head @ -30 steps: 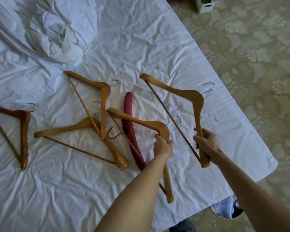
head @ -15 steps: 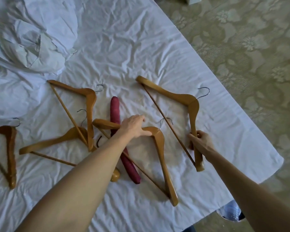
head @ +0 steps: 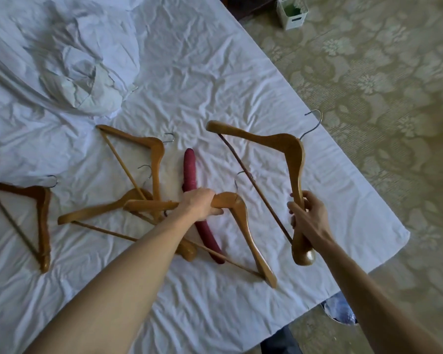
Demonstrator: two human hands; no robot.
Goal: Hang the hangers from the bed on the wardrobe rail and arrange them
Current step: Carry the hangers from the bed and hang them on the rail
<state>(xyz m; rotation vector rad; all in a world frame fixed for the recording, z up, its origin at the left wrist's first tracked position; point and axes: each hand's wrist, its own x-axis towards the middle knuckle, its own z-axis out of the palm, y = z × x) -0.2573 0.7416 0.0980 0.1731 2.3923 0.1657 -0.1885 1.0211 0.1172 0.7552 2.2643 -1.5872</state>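
Lying under held hanger (head: 241, 221) — red hanger (head: 189, 172), crossed.

Crumpled white duvet (head: 69, 62) was bunched at the far left. Patterned beige-green floral carpet (head: 384, 98) covered the floor to the right. Small white box (head: 293, 15) with slot handles and something green inside sat on the carpet at the far edge; something dark stood just left of it, too cropped to identify. A blue-and-white object (head: 342, 311) poked out at the near right, mostly hidden.
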